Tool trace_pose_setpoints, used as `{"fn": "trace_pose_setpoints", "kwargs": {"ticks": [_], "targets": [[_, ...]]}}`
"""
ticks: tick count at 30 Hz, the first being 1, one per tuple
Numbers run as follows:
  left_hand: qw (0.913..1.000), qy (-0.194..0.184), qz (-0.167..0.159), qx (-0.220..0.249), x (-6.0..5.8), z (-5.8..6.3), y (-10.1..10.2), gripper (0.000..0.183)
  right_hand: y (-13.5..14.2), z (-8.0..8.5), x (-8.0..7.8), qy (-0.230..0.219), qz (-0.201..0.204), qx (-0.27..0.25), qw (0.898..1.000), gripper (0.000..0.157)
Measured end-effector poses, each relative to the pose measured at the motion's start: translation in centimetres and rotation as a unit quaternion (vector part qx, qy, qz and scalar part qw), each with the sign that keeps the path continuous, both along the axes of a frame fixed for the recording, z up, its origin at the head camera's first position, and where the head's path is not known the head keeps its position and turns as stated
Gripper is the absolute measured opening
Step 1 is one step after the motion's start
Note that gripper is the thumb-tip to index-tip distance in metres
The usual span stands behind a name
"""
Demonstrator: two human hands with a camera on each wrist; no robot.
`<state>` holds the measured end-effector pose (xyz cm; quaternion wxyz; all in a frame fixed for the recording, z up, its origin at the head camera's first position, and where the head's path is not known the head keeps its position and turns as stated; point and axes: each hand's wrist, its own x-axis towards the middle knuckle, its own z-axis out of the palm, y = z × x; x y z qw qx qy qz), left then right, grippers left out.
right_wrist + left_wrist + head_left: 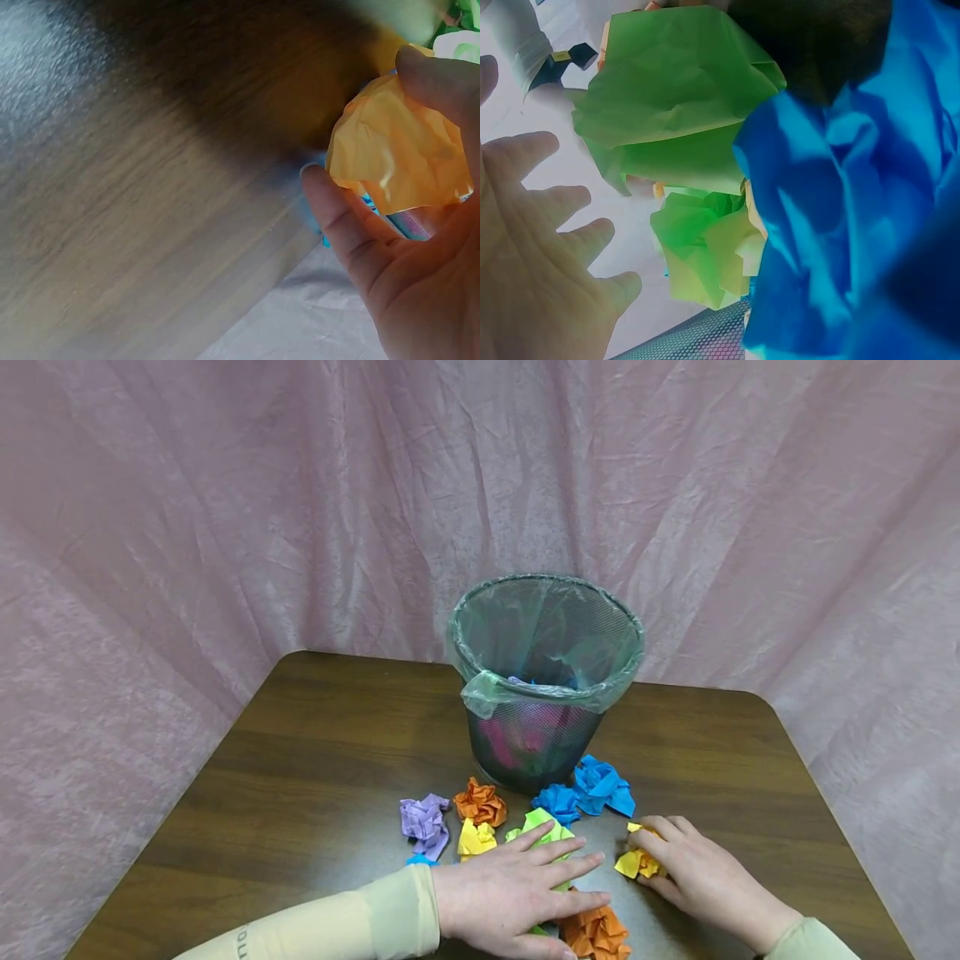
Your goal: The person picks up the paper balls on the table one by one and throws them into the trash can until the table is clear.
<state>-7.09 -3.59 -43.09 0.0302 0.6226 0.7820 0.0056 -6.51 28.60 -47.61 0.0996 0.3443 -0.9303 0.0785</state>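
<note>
While the right hand [697, 875] is grasping a crumpled yellow paper ball [636, 863], the left hand [513, 895] is spreading straight fingers over crumpled lime-green paper [542, 817], contact remaining unclear.

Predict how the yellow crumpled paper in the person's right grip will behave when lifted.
The yellow paper is probably light, since it looks thin and wadded. Its loose folds would likely squash under pressure. Its jagged corners should hinder rolling.
</note>
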Motion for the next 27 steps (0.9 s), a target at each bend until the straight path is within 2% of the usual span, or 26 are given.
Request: {"fn": "trace_pose_setpoints", "kwargs": {"ticks": [15,27], "targets": [[0.9999,-0.005,0.007,0.006,-0.09,-0.48,-0.08,0.067,-0.44,-0.46,0.06,-0.040,-0.010,0.010,0.999,0.040],[0.9999,-0.002,0.006,0.011,-0.23,-0.67,-0.05,0.068,-0.12,-0.65,-0.15,-0.009,0.019,0.000,1.000,0.042]]}}
